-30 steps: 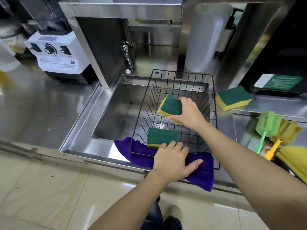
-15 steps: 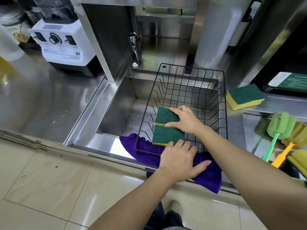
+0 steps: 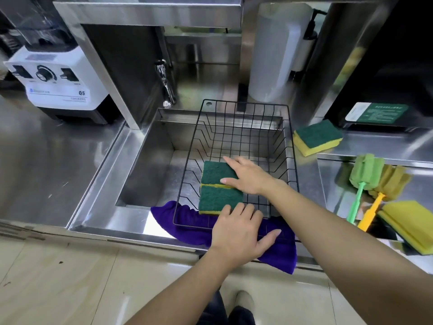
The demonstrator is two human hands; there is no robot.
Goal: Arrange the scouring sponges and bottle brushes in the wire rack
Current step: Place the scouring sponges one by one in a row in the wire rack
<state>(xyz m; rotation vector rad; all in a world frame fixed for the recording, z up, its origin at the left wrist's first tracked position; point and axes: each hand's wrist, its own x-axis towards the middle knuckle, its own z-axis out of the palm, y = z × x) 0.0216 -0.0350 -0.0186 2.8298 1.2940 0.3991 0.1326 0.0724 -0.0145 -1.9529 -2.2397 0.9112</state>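
Observation:
A black wire rack (image 3: 291,146) sits across the sink. Two green-and-yellow scouring sponges lie flat inside it, one behind the other: the far sponge (image 3: 216,171) and the near sponge (image 3: 218,199), edges touching. My right hand (image 3: 248,177) rests with spread fingers on the right side of the far sponge. My left hand (image 3: 236,233) lies flat on the rack's front rim over a purple cloth (image 3: 278,252). A third sponge (image 3: 316,137) lies on the counter to the right. A green bottle brush (image 3: 363,174), a yellow bottle brush (image 3: 386,184) and a yellow sponge (image 3: 407,224) lie at far right.
A steel sink (image 3: 145,160) lies under the rack, with a tap (image 3: 165,87) behind it. A white blender base (image 3: 56,83) stands on the left counter. A white cylinder (image 3: 274,55) stands behind the rack. A green label (image 3: 377,112) sits at back right.
My right hand has lowered the held sponge into the rack and set it flat behind the first one; the fingers have spread on top of it. My left hand has stayed on the rim.

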